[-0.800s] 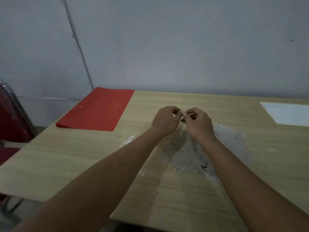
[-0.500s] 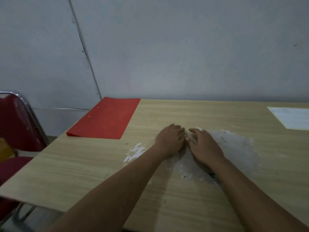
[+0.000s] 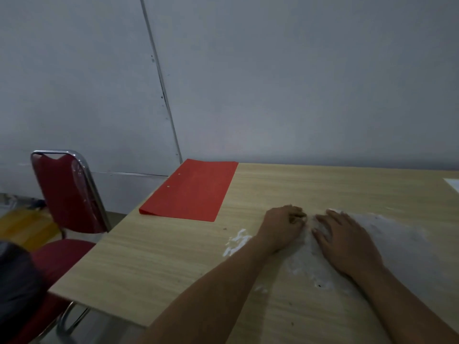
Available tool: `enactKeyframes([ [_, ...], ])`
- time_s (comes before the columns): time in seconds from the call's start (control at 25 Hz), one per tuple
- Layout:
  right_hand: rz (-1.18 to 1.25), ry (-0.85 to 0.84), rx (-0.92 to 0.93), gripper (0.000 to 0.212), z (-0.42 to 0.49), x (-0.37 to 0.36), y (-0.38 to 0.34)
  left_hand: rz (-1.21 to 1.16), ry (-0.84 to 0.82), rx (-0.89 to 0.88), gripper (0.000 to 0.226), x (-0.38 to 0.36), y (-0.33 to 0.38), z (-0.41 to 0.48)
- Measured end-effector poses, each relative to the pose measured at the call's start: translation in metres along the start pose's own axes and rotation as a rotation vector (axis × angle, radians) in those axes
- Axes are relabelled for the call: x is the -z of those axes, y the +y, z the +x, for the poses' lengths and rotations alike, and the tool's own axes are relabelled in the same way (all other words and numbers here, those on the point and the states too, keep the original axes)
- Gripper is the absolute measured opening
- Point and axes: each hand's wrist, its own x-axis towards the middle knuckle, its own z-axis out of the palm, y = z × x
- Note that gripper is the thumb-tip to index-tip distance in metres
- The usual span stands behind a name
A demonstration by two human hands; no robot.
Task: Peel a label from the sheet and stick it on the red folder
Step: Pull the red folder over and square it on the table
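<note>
Presently | left hand (image 3: 283, 228) curled, contents unseen | right hand (image 3: 347, 242) flat, splayed, likely steadying | red folder (image 3: 191, 191) at 10 o'clock, unlabelled

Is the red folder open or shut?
Shut: the folder lies flat on the table, cover down, no label visible on it.

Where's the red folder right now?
The flat red folder lies closed at the wooden table's far left corner, left of both hands, near the red chair.
</note>
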Motion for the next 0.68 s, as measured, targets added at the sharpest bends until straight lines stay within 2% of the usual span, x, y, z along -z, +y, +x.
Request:
enactKeyframes([
  [0.16,0.026,0.113,0.048,0.035,-0.002,0.001,0.0,-0.24,0.158,0.118,0.02,0.025,-0.011,-0.004],
  [0.28,-0.202,0.087,0.007,0.02,0.004,0.01,-0.016,-0.246,0.215,0.121,0.019,0.05,-0.028,-0.006],
  [0.36,-0.199,0.045,-0.026,0.013,0.02,0.013,-0.04,-0.187,0.277,0.131,0.018,0.075,-0.048,-0.005],
  [0.4,-0.102,0.026,-0.045,0.01,0.029,0.009,-0.054,-0.149,0.317,0.144,0.018,0.088,-0.061,-0.005],
  [0.56,0.538,0.021,-0.171,0.009,0.064,-0.01,-0.117,0.068,0.498,0.272,0.026,0.149,-0.111,-0.008],
  [0.68,0.757,-0.022,-0.228,0.012,0.087,-0.024,-0.159,0.219,0.602,0.465,0.028,0.192,-0.145,-0.014],
])
